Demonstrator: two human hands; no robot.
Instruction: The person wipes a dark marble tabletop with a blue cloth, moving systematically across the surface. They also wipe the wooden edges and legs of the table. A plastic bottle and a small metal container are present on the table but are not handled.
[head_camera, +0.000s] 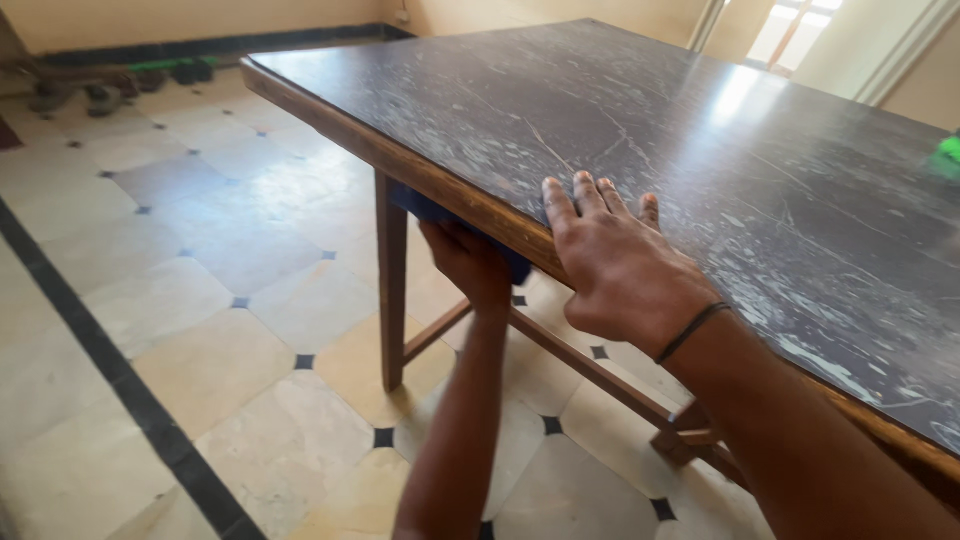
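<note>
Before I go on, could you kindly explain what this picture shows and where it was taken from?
There is no machine here: these are a person's two bare hands, seen by one camera worn on the head and looking down. The right hand, with a dark band at the wrist, lies flat on the edge of a dark-topped wooden table. The left hand reaches under that edge and presses a blue cloth against the underside. Nothing clear lies on the tabletop except pale scratches or smears; a green blur sits at its far right. Below is a tiled floor with small dark diamonds.
</note>
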